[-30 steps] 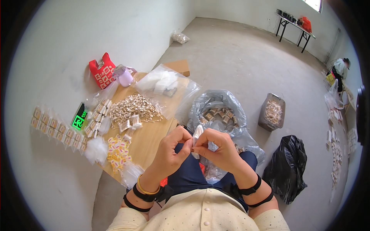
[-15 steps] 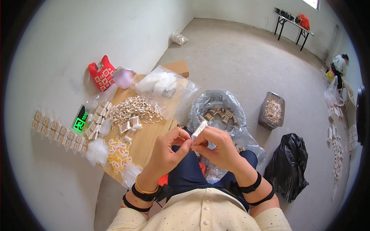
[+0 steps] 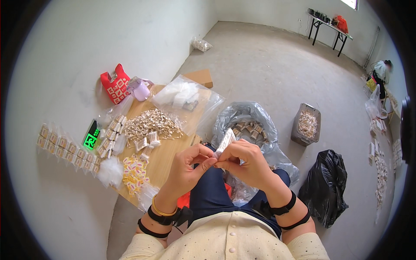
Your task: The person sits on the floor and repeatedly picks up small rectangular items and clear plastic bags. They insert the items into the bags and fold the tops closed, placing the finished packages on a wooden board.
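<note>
In front of my lap, a small clear packet of cotton swabs (image 3: 226, 139) stands tilted up between my two hands. The fingertips of my left hand (image 3: 190, 167) pinch its lower end. My right hand (image 3: 246, 164) is closed on the same end, thumb and finger together, hiding part of the packet. To the left, a heap of loose cotton swabs (image 3: 151, 122) lies on the wooden table (image 3: 171, 156). Several filled packets (image 3: 147, 141) rest at the heap's near side. Closer to me is a pile of small yellow and white slips (image 3: 135, 174).
Beyond my knees a clear plastic bag (image 3: 264, 113) holds several packs. A grey bin (image 3: 303, 141) of swabs and a black plastic bag (image 3: 324, 188) stand on the floor at right. A lilac jug (image 3: 139, 90) and red bag (image 3: 115, 84) are at the table's far left.
The packet has tipped more upright and shows more of its length above my fingers. Both hands stay nearly in place, still pinching its lower end.
</note>
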Motion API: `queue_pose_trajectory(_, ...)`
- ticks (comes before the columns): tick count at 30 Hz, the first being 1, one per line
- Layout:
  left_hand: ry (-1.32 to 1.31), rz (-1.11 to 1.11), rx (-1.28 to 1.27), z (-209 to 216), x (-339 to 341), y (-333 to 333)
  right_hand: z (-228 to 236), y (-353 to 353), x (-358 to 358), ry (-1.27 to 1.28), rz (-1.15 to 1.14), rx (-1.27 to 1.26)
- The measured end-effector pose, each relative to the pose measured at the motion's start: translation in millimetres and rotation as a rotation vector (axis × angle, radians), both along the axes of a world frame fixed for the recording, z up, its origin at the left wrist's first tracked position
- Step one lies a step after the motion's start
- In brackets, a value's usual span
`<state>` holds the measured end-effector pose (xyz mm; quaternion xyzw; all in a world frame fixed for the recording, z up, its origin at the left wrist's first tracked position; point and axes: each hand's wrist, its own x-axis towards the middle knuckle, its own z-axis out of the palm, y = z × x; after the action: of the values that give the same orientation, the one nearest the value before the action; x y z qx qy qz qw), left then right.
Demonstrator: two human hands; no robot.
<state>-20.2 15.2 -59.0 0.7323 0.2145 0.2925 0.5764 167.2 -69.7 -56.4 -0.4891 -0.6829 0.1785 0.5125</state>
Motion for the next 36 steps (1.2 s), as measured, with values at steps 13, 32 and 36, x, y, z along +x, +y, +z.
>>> queue_pose_trajectory(13,-0.009,0.118,0.207,3.5,5.5,-4.0,-12.6,-6.1,4.7,0.445,0.016,-0.129)
queue_pose_trajectory(32,-0.102,0.523,0.278,-35.0,58.5,21.5,-18.9,23.2,2.6,0.546,-0.271,-0.112)
queue_pose_trajectory(36,-0.134,0.526,0.359,-33.4,70.4,21.6,-20.6,38.6,-3.0,0.291,-0.510,0.076)
